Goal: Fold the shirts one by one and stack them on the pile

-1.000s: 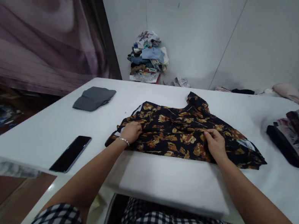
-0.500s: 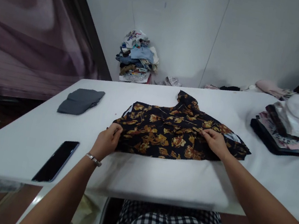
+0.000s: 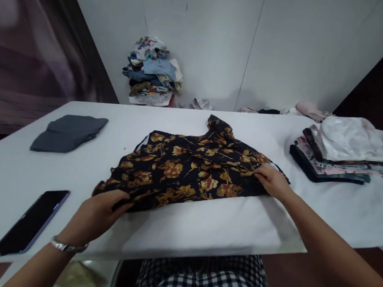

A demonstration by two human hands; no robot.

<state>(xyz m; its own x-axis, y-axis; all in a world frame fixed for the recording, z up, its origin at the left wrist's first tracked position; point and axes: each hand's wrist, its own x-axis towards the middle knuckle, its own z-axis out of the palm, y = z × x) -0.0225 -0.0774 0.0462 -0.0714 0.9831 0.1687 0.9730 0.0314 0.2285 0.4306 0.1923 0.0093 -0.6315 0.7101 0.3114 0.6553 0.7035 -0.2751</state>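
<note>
A black floral blouse [image 3: 188,162] with golden-brown flowers lies spread on the white table, its collar end pointing away from me. At its near left corner my left hand [image 3: 99,214] is closed, fingers on top of the cloth and thumb at the edge. My right hand [image 3: 271,180] pinches the fabric on the right side between thumb and fingertips. Part of the blouse's right end is hidden behind that hand.
A dark phone [image 3: 31,221] lies at the table's near left, with a folded grey cloth [image 3: 70,133] behind it. Folded clothes [image 3: 347,141] are stacked on the right. Against the wall beyond the white table [image 3: 168,231] stands a clothes pile [image 3: 155,73].
My left hand has moved left and toward me, drawing the blouse's near left corner outward. My right hand keeps its pinch. The view has shifted to the right.
</note>
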